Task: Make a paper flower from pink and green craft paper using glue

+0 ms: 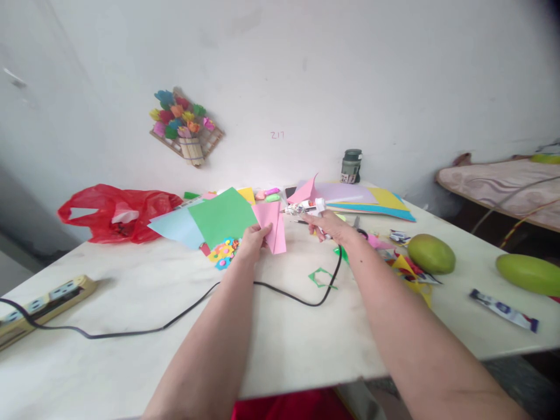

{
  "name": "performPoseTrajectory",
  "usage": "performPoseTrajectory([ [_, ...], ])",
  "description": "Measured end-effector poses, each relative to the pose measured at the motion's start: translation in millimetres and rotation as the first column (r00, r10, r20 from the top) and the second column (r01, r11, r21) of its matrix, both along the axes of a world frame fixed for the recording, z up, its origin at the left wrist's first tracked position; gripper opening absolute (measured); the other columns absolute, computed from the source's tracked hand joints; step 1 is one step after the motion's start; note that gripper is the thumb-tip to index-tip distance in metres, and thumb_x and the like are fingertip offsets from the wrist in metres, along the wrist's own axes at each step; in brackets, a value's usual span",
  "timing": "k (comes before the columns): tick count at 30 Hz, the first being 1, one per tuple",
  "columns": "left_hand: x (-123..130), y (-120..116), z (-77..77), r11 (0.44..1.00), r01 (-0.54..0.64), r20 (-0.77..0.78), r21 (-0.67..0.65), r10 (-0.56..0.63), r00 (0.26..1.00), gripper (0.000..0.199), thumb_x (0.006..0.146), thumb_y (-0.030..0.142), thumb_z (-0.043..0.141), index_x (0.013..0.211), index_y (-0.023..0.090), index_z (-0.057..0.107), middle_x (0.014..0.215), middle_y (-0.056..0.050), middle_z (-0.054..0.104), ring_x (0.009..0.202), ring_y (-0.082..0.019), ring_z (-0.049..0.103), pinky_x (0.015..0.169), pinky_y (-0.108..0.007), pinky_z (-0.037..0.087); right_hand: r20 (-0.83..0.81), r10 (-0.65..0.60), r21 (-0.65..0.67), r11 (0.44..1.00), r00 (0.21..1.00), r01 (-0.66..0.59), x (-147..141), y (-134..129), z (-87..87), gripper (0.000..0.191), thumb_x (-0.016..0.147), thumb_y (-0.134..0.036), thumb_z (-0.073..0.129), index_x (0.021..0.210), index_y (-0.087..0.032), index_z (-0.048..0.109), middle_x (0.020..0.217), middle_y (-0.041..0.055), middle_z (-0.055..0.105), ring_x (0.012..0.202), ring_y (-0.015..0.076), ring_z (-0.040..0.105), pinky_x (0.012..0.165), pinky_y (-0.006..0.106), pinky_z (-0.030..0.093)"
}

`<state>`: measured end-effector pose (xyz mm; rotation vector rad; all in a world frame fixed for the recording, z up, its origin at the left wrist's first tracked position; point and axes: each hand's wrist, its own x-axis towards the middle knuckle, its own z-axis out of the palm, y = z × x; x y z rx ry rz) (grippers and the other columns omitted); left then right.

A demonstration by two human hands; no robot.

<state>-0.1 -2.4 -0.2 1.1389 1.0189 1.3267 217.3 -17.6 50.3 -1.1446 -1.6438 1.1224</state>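
Observation:
A folded piece of pink paper is pinched in my left hand, its thumb lying on top and its panels fanned slightly apart. My right hand is closed round a white glue gun, with its tip pointing left toward the pink paper. From the right hand a black cord runs across the table to the left. Green paper and light blue paper lie left of my left hand. Beside that hand sit several colourful flower cutouts.
A power strip lies at the left, near a red plastic bag. Coloured sheets and a dark green bottle are at the back. Mangoes, a tube, paper scraps and a green cut-out frame lie to the right.

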Motion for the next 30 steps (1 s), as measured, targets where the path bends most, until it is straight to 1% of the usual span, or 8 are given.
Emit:
performPoseTrajectory([
  [5, -0.1, 0.3, -0.8, 1.000, -0.001, -0.001, 0.005, 0.001, 1.000, 0.034, 0.055, 0.041, 0.072, 0.069, 0.013, 0.059, 0.047, 0.002, 0.053, 0.037, -0.007, 0.044, 0.037, -0.020, 0.029, -0.012, -0.018, 0.000, 1.000, 1.000, 0.018, 0.8, 3.2, -3.2, 0.040, 0.066, -0.054, 0.064, 0.065, -0.014, 0.054, 0.050, -0.0017, 0.054, 0.027, 0.0048, 0.038, 0.030, 0.020, 0.033],
  [8, 0.7, -2.0, 1.6, 1.000, 0.003, -0.010, -0.003, -0.003, 1.000, 0.035, 0.055, 0.041, 0.072, 0.070, 0.013, 0.059, 0.046, 0.002, 0.052, 0.037, -0.007, 0.043, 0.036, -0.020, 0.027, -0.010, -0.043, 0.009, 0.999, 0.999, 0.043, 1.0, 4.0, -4.1, 0.041, 0.065, -0.054, 0.064, 0.061, -0.015, 0.053, 0.047, -0.0024, 0.051, 0.027, 0.0048, 0.037, 0.030, 0.020, 0.033],
  [13, 1.7, -5.0, 4.6, 1.000, 0.008, -0.019, -0.001, -0.008, 1.000, 0.034, 0.055, 0.041, 0.071, 0.068, 0.012, 0.058, 0.046, 0.002, 0.052, 0.036, -0.006, 0.042, 0.036, -0.020, 0.024, -0.012, -0.093, 0.005, 0.996, 0.996, 0.093, 0.0, 5.0, -4.5, 0.040, 0.065, -0.054, 0.065, 0.061, -0.016, 0.051, 0.045, -0.0031, 0.050, 0.029, 0.0051, 0.037, 0.031, 0.020, 0.034],
  [19, 1.2, -3.7, 2.3, 1.000, 0.026, -0.027, 0.004, -0.026, 0.999, 0.033, 0.056, 0.041, 0.071, 0.068, 0.012, 0.059, 0.046, 0.001, 0.053, 0.037, -0.007, 0.043, 0.036, -0.020, 0.026, -0.024, -0.108, 0.003, 0.994, 0.994, 0.108, 0.4, 5.8, -4.6, 0.040, 0.066, -0.054, 0.063, 0.064, -0.016, 0.050, 0.046, -0.0034, 0.049, 0.029, 0.0052, 0.038, 0.030, 0.020, 0.034],
  [24, 1.1, -3.5, 1.3, 0.999, 0.036, -0.028, -0.001, -0.036, 0.999, 0.032, 0.057, 0.040, 0.071, 0.067, 0.012, 0.059, 0.047, 0.002, 0.053, 0.037, -0.006, 0.043, 0.036, -0.020, 0.026, -0.042, -0.124, 0.029, 0.992, 0.991, 0.126, 1.2, 4.5, -4.7, 0.038, 0.069, -0.052, 0.062, 0.064, -0.016, 0.051, 0.047, -0.0036, 0.049, 0.029, 0.0051, 0.038, 0.031, 0.020, 0.034],
  [30, 0.8, -2.8, -0.3, 0.998, 0.055, -0.023, 0.003, -0.055, 0.998, 0.032, 0.058, 0.040, 0.071, 0.070, 0.012, 0.060, 0.048, 0.002, 0.053, 0.038, -0.006, 0.043, 0.037, -0.019, 0.028, -0.056, -0.145, 0.029, 0.989, 0.988, 0.146, 0.7, 5.0, -5.2, 0.038, 0.069, -0.051, 0.063, 0.060, -0.016, 0.050, 0.045, -0.0036, 0.048, 0.029, 0.0052, 0.038, 0.031, 0.020, 0.035],
])
